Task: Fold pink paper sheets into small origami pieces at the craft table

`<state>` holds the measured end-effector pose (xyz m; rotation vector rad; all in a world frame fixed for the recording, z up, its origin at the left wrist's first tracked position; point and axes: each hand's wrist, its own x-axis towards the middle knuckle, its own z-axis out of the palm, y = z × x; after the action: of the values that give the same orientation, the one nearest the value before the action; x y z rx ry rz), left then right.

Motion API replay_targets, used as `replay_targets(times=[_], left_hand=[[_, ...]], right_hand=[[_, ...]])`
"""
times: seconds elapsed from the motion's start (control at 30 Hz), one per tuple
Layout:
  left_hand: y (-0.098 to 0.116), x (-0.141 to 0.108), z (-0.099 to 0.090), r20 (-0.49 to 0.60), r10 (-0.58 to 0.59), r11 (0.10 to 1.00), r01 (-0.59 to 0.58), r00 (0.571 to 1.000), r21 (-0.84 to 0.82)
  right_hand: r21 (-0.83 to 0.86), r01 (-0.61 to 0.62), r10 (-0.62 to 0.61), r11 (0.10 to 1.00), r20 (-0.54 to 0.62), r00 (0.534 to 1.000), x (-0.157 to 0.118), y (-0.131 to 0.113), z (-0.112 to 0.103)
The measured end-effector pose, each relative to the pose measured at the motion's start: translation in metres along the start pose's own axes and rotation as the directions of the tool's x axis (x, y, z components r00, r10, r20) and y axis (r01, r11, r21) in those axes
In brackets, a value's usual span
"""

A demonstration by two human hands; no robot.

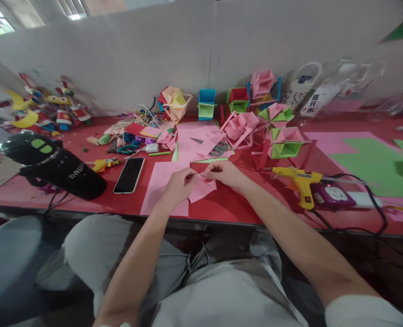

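"Pinching the paper like that, how are the hands set?"

"Left hand [181, 184] has its thumb and fingertips pressed together on the far left part of the small pink paper [201, 193]; right hand [228, 175] pinches the far right part. The piece sits between them, near the front edge of the red table [228, 211]."

"Does the fold line up?"

"I can't tell. Fingers cover much of the far edge, and that patch is blurred."

"So how would you get it crisp?"

"I'd match the edges first, keep one hand as an anchor, then run the other thumb outward along the crease. Pressing against the tabletop should give a sharper line than squeezing, since thin paper likely wrinkles easily."

"Anything to watch nearby?"

"A larger pink sheet [162, 193] lies flat just left, so I'd avoid dragging it along. On the right, the yellow glue gun [298, 181] is near the right forearm, nozzle pointing left; I'd keep that elbow clear of it."
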<state>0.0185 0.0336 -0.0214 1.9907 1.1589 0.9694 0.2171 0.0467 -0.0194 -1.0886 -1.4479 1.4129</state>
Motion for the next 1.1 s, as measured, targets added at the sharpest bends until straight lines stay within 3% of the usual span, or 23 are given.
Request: replay_targets(times=[0.37,0.53,0.67,0.87,1.1], left_hand=[[-0.0049,0.0001,0.0011,0.001,0.031,0.999,-0.031,1.000,0.012],[-0.0064,0.0014,-0.0001,-0.086,0.034,0.999,-0.032,0.996,0.025],[-0.0078,0.0029,-0.0025,-0.178,0.016,1.000,-0.012,0.984,0.022],[-0.0073,0.0033,-0.0029,-0.226,0.003,1.000,0.000,0.974,0.015],[-0.0094,0.0039,-0.0016,-0.226,-0.012,0.998,0.025,0.974,0.055]], right_hand=[[-0.024,0.006,-0.007,1.000,-0.013,1.000,0.0020,0.0028,0.0007],[-0.011,0.049,-0.050,0.999,-0.093,0.994,0.0031,0.0024,0.0003],[0.016,0.053,-0.051,0.998,-0.089,0.995,0.0015,-0.0001,0.0003],[-0.113,0.078,-0.089,0.991,-0.095,0.991,0.0024,0.0033,-0.0022],[-0.309,0.174,-0.229,0.935,-0.151,0.962,0.0061,0.0066,-0.0040]])
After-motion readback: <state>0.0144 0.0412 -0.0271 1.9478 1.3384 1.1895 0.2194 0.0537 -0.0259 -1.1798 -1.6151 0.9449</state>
